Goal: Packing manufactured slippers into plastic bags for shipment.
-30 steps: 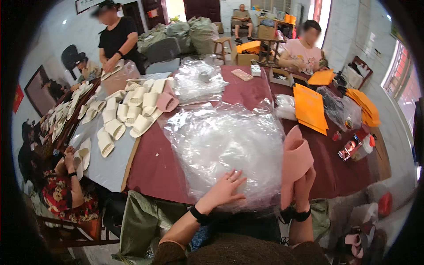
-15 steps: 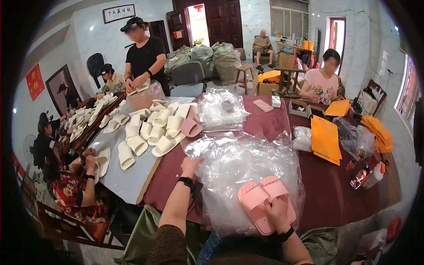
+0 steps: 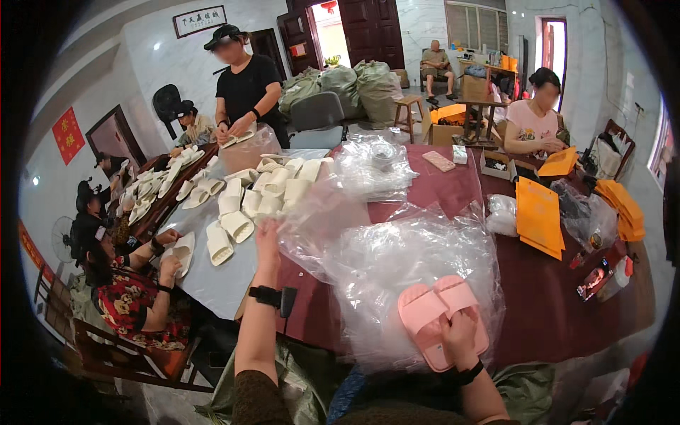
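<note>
My right hand [image 3: 459, 333] grips a pair of pink slippers [image 3: 425, 312] by their inner edges, over the pile of bags on the right. My left hand [image 3: 268, 239] pinches the edge of a clear plastic bag [image 3: 319, 219], which stretches up and left off the stack of clear bags [image 3: 397, 255] on the table. White slippers [image 3: 273, 183] lie heaped just beyond my left hand. The lifted bag blurs what lies behind it.
Another pile of clear bags [image 3: 375, 166] lies farther back on the dark red table [image 3: 545, 312]. Orange envelopes [image 3: 540, 221], a phone [image 3: 593, 279] and a pink case [image 3: 438, 161] rest to the right. Several people work around the tables; one at left handles a white slipper [image 3: 183, 253].
My left hand has moved left and away from me, drawing a clear bag off the stack. My right hand keeps its hold on the pink slippers. The view has shifted slightly.
</note>
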Tool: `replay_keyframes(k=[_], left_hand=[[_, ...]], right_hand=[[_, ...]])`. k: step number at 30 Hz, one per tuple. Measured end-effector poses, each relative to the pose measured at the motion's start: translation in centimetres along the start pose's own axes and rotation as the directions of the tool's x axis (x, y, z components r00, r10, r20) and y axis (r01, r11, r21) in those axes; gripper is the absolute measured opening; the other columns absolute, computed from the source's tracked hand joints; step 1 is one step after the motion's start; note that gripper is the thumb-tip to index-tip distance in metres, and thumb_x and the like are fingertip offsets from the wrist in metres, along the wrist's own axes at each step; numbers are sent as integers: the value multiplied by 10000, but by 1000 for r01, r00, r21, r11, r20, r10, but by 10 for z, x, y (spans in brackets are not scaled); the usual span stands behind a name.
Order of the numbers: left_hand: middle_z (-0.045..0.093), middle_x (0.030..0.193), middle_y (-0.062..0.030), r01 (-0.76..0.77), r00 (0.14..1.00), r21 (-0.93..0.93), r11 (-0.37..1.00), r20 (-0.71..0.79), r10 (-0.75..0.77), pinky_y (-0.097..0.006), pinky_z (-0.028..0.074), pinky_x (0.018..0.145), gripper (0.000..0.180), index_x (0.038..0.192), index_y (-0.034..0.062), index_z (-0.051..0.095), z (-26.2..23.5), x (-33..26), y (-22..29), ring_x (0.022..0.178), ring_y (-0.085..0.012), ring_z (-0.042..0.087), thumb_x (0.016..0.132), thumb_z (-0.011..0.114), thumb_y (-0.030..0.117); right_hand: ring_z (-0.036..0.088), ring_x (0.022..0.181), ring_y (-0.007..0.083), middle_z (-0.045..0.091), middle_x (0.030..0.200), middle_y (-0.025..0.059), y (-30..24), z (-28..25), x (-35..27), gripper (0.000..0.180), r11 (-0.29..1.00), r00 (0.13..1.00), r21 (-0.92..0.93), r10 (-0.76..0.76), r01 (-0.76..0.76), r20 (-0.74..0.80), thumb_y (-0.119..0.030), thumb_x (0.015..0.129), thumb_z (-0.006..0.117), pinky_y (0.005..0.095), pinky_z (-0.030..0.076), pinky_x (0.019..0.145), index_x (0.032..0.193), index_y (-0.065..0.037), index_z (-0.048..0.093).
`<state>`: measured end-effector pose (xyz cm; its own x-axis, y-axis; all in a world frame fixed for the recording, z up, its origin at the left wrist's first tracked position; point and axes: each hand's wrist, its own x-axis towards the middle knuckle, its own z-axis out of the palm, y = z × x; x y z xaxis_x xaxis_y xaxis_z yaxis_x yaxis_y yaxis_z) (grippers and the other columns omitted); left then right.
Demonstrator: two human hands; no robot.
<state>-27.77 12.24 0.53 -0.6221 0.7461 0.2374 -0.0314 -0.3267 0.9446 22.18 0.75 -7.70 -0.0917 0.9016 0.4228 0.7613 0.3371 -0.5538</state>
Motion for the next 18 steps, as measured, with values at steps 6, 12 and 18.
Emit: replay_keyframes(k=[6, 12, 18], left_hand=[[588, 1285, -138, -10, 989, -189, 982, 141, 37, -410, 557, 900, 432, 1429, 1, 370, 31, -35, 125, 1095, -274, 634, 1045, 470, 171], [606, 1242, -89, 35, 886, -372, 927, 440, 144, -378, 540, 917, 330, 1319, 16, 481, 97, -88, 187, 1108, -216, 610, 1037, 493, 187], [603, 1246, -108, 156, 765, -452, 878, 617, 182, -387, 543, 899, 337, 1317, 51, 493, 151, -133, 212, 1101, -223, 619, 1026, 501, 220]], right_hand=[[615, 838, 425, 650, 871, 235, 4, -3, 5, 281, 973, 963, -90, -225, 213, -148, -244, 903, 616, 494, 468, 752, 885, 34, 654], [610, 828, 423, 645, 842, 219, 2, -12, 0, 233, 992, 999, 116, 51, -53, 15, -201, 886, 645, 482, 468, 765, 928, 28, 660], [600, 818, 426, 648, 839, 203, -17, -60, 5, 237, 904, 915, 388, -6, 177, -403, -190, 896, 647, 463, 464, 736, 1000, 22, 650]])
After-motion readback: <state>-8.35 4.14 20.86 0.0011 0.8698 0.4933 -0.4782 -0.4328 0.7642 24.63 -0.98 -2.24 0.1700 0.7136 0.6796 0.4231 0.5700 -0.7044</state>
